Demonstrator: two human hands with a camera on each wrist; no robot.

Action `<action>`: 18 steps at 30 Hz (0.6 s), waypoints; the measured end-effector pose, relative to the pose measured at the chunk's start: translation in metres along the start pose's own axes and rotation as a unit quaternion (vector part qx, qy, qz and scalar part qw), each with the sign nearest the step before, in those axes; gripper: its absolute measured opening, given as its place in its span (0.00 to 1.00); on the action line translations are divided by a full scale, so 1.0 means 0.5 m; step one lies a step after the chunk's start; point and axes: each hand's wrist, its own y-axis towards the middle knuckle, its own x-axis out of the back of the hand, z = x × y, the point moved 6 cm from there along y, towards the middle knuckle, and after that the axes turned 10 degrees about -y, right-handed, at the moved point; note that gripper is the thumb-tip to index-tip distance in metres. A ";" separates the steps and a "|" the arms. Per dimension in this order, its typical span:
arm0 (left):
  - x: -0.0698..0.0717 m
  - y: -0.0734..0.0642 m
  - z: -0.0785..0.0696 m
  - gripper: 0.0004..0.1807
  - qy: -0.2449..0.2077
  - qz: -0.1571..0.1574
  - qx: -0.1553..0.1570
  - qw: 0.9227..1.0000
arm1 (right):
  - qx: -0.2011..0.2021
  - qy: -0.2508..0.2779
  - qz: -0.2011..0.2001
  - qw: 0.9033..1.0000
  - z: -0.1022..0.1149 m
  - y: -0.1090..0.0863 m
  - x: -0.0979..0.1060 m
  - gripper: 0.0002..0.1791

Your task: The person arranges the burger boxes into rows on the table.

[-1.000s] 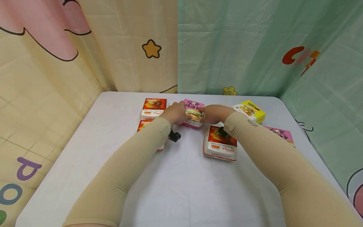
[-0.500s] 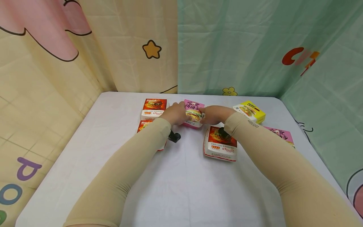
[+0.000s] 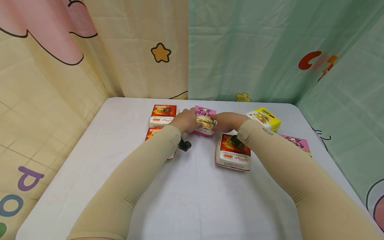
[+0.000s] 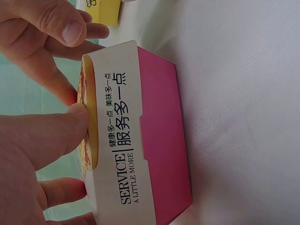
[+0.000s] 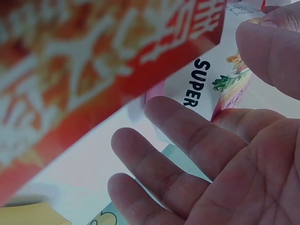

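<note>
A pink burger box with a burger picture on its lid sits at the back middle of the table. My left hand lies at its left side, my right hand at its right. In the left wrist view, the left thumb touches the lid's edge beside the burger print, and other fingertips meet the lid of the closed box. The right index fingertip also reaches the lid there. In the right wrist view, the fingers of my right hand are loosely extended and spread alongside the box's white side.
Two red-and-white burger boxes stand at left, one behind and one partly under the left forearm. Another red box is just in front of the right hand. A yellow box and a second pink box lie right.
</note>
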 end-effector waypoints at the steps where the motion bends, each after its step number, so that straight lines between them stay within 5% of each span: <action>1: 0.000 0.000 0.000 0.46 -0.001 0.001 0.002 1.000 | -0.001 0.002 0.001 1.000 0.000 -0.001 0.000 0.45; 18: 0.000 0.001 0.001 0.46 0.010 -0.010 -0.010 1.000 | 0.015 -0.014 -0.018 1.000 -0.002 0.003 0.003 0.43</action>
